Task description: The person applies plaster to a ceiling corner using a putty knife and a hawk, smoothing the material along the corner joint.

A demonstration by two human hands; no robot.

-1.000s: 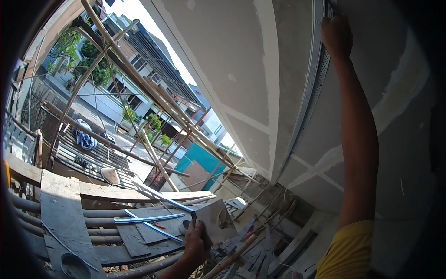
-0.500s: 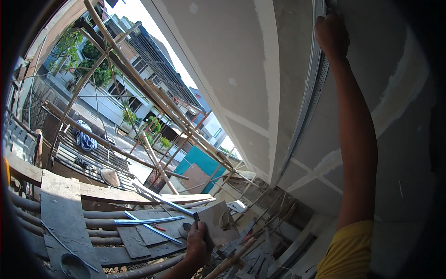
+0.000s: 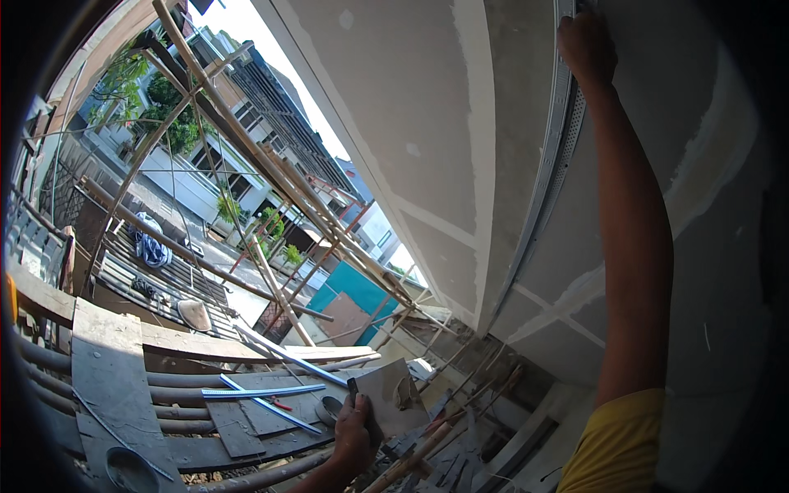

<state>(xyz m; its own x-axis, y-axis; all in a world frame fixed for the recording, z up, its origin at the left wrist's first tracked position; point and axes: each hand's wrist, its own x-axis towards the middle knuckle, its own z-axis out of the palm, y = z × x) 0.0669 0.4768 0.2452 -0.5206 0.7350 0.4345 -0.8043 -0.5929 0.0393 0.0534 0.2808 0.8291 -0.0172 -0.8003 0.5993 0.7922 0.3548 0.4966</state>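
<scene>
Low at centre, my left hand (image 3: pixel 352 429) is closed on the dark handle of a flat grey trowel-like plate (image 3: pixel 388 388) carrying a lump of putty (image 3: pixel 403 393). High at the right, my right hand (image 3: pixel 587 48) has curled fingers against a perforated metal strip (image 3: pixel 540 203) along a step in the board ceiling (image 3: pixel 419 123); whatever is between those fingertips is hidden. Pale jointing bands run over the ceiling boards. Beside my left hand sits a small round container (image 3: pixel 329 408), near blue-and-white strips (image 3: pixel 263 391) and a small red-handled tool (image 3: pixel 279 404) on planks.
Scaffold poles (image 3: pixel 218 107) cross the left side. Planks (image 3: pixel 107 378) over poles form the platform, with a grey bowl (image 3: pixel 130 470) on it. Beyond lie a bundle of blue cloth (image 3: pixel 152 240), a teal panel (image 3: pixel 349 283) and houses with greenery. More poles and timber fill the lower right.
My right hand has moved a little upward along the metal strip. My left hand, with the plate, has shifted slightly right and down.
</scene>
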